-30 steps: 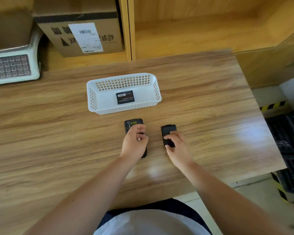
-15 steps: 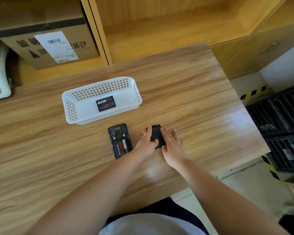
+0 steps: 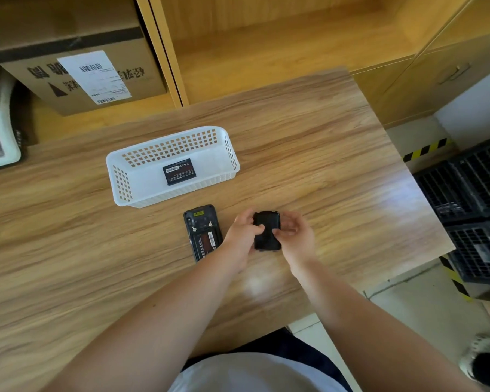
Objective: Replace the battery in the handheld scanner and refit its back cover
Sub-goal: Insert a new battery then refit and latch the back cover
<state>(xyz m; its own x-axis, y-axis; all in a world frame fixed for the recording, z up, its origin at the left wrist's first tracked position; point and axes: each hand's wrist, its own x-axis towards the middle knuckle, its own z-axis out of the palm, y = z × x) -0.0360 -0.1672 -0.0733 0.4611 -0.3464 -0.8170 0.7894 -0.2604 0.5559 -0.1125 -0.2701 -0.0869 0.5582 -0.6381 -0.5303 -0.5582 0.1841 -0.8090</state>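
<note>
Both hands, left (image 3: 242, 236) and right (image 3: 296, 236), fingers closed on cover (image 3: 267, 232) beside open scanner (image 3: 203, 233). Risk: misaligned tabs, cover won't latch.

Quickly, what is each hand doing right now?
Left hand: closed on the back cover.
Right hand: also holding the back cover.
</note>
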